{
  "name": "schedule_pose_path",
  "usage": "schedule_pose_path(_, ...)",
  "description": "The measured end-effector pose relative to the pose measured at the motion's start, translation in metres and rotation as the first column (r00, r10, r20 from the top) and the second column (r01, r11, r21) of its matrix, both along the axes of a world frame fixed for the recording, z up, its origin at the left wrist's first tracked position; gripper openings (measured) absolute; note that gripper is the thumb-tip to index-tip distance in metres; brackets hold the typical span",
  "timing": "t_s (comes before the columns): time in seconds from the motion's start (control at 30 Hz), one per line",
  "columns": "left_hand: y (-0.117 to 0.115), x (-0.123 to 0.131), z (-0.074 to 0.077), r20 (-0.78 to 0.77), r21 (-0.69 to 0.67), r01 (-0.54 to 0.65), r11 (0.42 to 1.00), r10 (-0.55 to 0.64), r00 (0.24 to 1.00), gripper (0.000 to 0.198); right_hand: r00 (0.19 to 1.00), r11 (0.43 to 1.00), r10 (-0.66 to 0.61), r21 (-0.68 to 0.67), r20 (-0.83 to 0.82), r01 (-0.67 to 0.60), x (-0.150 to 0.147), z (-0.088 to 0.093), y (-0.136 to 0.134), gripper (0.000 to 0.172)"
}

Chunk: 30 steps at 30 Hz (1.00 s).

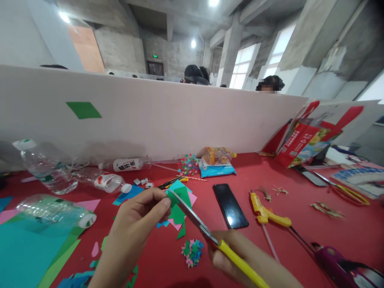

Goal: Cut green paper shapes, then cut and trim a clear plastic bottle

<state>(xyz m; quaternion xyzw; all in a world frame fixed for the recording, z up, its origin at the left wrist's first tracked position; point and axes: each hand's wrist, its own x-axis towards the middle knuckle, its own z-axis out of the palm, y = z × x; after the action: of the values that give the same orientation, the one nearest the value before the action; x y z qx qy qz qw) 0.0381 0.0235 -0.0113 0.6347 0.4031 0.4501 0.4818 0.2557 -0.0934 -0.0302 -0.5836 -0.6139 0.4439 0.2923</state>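
My left hand (136,224) pinches a small piece of green paper (177,208) between thumb and fingers, above the red table (300,240). My right hand (240,260) grips yellow-handled scissors (210,234). The blades point up and left and meet the green paper at its upper edge. Below the scissors lies a small pile of cut paper stars (192,252) in green, pink and blue.
A black phone (230,205) and a yellow glue gun (267,214) lie right of the paper. Plastic bottles (48,168) and coloured paper sheets (27,248) fill the left side. A white partition (180,116) stands behind, with a red box (303,144), another pair of scissors (345,190) and a purple tool (339,264) at right.
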Motion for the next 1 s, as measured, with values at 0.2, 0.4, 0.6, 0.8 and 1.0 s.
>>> schedule_pose_path(0.2,-0.005,0.007,-0.004,0.123,-0.057,0.057,0.997,-0.050,0.991,0.016,0.924,0.962,0.267,0.025,-0.273,-0.271,0.000,-0.002,0.015,0.062)
schedule_pose_path(0.4,-0.009,0.012,-0.004,0.162,-0.036,0.051,0.998,-0.044,0.986,0.017,0.928,0.966,0.258,0.076,-0.269,-0.246,-0.002,-0.010,0.015,0.059)
schedule_pose_path(0.6,-0.013,0.014,-0.007,0.179,-0.026,0.010,1.000,-0.005,0.984,0.020,0.909,0.984,0.174,0.027,-0.378,-0.177,-0.011,-0.012,0.005,0.055)
schedule_pose_path(0.8,-0.017,0.019,-0.004,0.229,-0.059,0.002,0.998,0.012,0.973,0.019,0.937,0.989,0.057,-0.109,-0.345,-0.101,-0.024,-0.005,0.004,0.069)
schedule_pose_path(1.0,-0.015,0.018,-0.004,0.200,-0.045,0.013,0.999,-0.003,0.980,0.020,0.967,0.998,0.053,-0.013,-0.250,-0.058,-0.026,-0.006,0.009,0.071)
